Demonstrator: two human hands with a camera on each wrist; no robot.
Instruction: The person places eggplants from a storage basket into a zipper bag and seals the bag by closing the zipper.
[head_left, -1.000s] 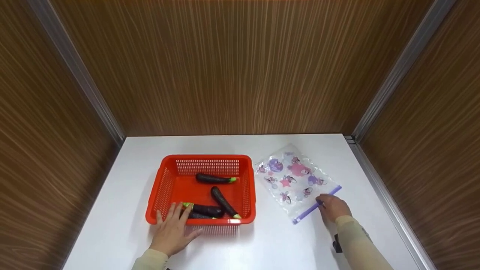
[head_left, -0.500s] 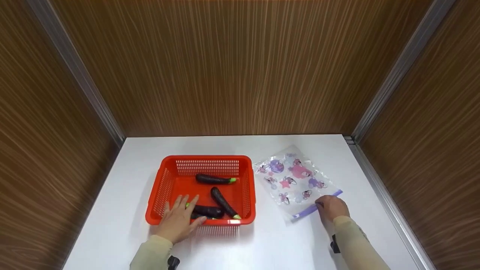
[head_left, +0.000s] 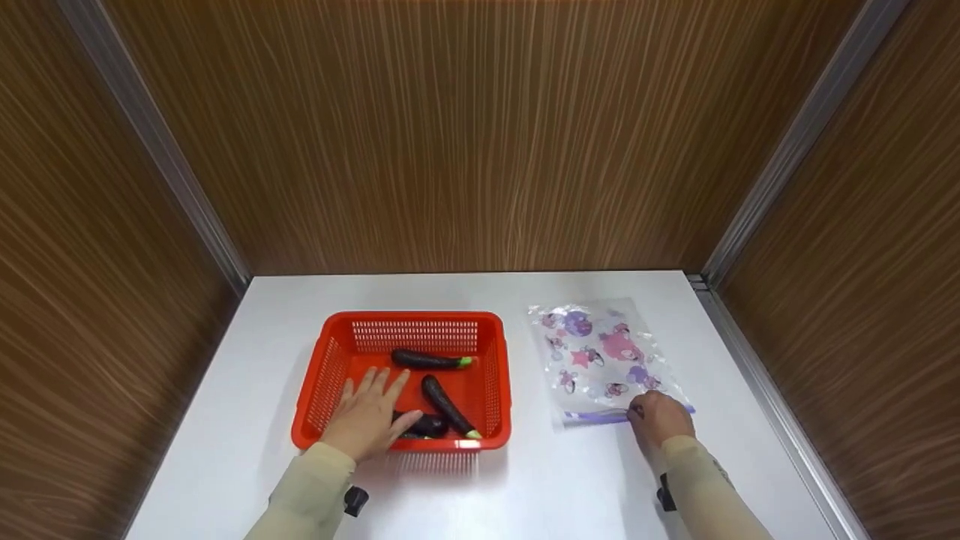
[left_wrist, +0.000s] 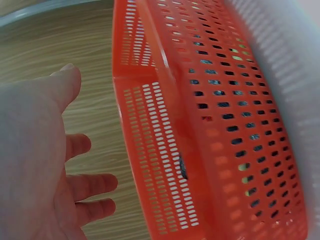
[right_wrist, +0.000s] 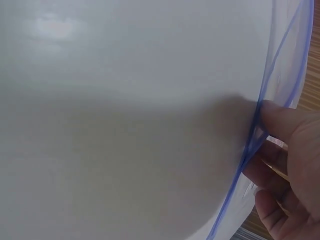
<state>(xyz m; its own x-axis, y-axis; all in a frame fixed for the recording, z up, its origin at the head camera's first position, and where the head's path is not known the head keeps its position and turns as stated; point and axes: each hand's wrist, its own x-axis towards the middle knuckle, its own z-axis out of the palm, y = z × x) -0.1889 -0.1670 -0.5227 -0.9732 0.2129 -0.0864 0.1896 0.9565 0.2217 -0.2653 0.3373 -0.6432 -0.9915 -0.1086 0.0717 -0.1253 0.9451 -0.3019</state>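
A red basket [head_left: 336,352] sits on the white tabletop [head_left: 225,450], and everything else lies around it. Inside the basket are dark aubergines: one [head_left: 429,360] along the far wall, one [head_left: 448,406] slanting toward the near right corner, and another [head_left: 429,425] against the near wall, partly under the left hand. The left hand [head_left: 369,414] reaches over the near rim into the basket, fingers spread and straight, its thumb beside the near aubergine; the grip is open and holds nothing. In the left wrist view the hand [left_wrist: 37,170] shows open next to the basket's mesh wall [left_wrist: 210,130].

Right of the basket, apart from it, lies a clear printed bag [head_left: 600,356] flat on the tabletop, its purple zip strip [head_left: 592,417] along the near edge. The right hand [head_left: 658,418] grips that strip at its right end; in the right wrist view its fingers [right_wrist: 285,125] pinch the blue-edged bag mouth [right_wrist: 265,100].
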